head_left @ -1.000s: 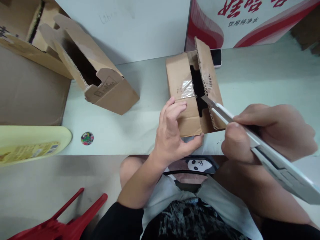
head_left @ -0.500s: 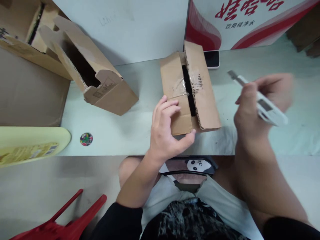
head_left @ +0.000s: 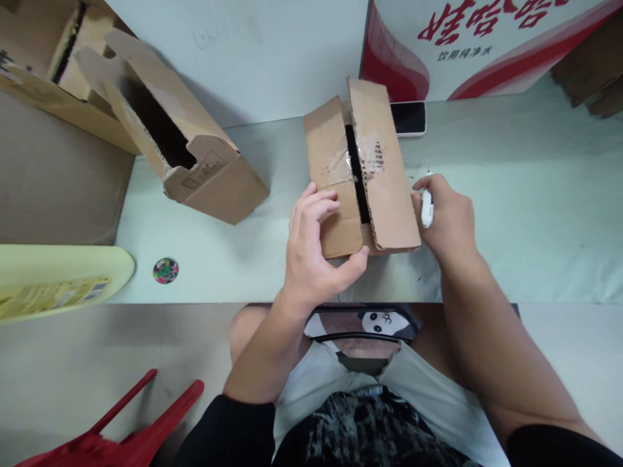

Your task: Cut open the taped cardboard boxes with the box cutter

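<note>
A small cardboard box [head_left: 341,220] stands on the table in front of me, its two top flaps parted by a dark slit with torn clear tape across it. My left hand [head_left: 314,253] grips the near left corner, fingers on the left flap and thumb at the front edge. Close to the box's right side, my right hand [head_left: 450,217] is closed around a white utility knife [head_left: 427,209]. The knife now points away from me; its tip shows only faintly beyond my fingers. Whether the blade touches the box I cannot tell.
An open, taller cardboard box [head_left: 219,185] stands to the left. A dark-screened phone [head_left: 409,119] lies behind the small box, before a white and red carton [head_left: 452,71]. A round sticker [head_left: 165,270] and a yellow container [head_left: 63,279] are at left, a red stool [head_left: 117,447] below.
My right hand has swung left and down with the utility knife, from out over the table to the box's right side. The small box has shifted slightly left with my left hand.
</note>
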{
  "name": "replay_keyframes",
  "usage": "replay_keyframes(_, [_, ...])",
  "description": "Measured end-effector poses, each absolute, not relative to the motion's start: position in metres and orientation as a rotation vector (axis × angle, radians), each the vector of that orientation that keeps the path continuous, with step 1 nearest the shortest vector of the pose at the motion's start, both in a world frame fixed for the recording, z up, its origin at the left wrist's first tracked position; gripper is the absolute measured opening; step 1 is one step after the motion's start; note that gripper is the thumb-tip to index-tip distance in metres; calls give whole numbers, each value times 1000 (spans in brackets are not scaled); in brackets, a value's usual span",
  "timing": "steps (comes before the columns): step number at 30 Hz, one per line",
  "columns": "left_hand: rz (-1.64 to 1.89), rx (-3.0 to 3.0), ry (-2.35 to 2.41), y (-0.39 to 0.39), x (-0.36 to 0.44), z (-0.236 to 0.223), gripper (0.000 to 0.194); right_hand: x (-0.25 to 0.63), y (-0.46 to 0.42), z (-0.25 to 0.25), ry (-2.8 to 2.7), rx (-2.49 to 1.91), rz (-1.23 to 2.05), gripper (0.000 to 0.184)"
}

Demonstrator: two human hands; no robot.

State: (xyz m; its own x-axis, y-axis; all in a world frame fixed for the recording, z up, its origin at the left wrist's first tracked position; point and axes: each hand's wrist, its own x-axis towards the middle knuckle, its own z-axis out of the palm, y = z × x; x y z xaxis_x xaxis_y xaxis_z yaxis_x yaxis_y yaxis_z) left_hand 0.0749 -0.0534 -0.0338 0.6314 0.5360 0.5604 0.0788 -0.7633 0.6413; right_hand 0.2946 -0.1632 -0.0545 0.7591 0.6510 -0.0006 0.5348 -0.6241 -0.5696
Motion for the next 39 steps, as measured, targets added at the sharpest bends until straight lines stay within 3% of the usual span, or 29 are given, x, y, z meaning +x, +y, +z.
replay_keyframes(8, [1009,2287,522,-53,72,-31,55,301,-169,-71,-1173,-2365,471,40])
replay_keyframes(12, [1044,2257,559,-53,70,-30,48,295,-175,-61,-1152,-2424,383,60])
replay_keyframes(17, [1059,2158,565,-52,70,-32,48,295,-174,-49,-1110,-2213,756,34])
replay_keyframes(21, [1102,2137,527,-51,71,-34,49,297,-173,-46,-1166,-2036,989,32])
replay_keyframes(39, [1151,2181,556,-45,70,-34,44,289,-175,-63,-843,-1670,1267,63])
